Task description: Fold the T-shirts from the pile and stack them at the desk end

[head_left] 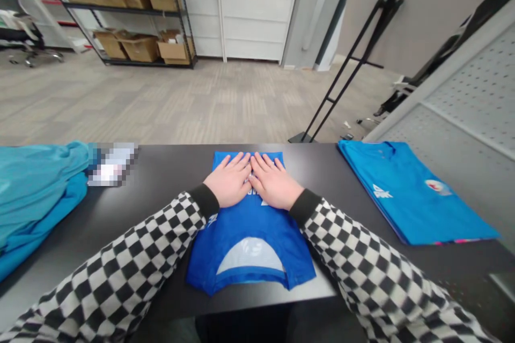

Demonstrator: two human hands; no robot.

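A royal-blue T-shirt [249, 225] lies folded narrow on the dark table, its neckline toward me and its far end close to the table's back edge. Pressed flat on the far half of the shirt is my left hand [229, 179], fingers stretched out and pointing away from me. My right hand [276, 181] rests flat beside it, with the fingertips of both hands nearly meeting at the middle. Neither hand grips anything. White print on the shirt is partly hidden beneath the hands.
On the right of the table [161, 268] is a stack of folded bright-blue shirts [414, 193]. Loose teal and blue garments [36, 198] are heaped at the left, near a pixelated object [115, 163]. Beyond stand a shelf with cardboard boxes [140, 47] and a black metal stand [350, 69].
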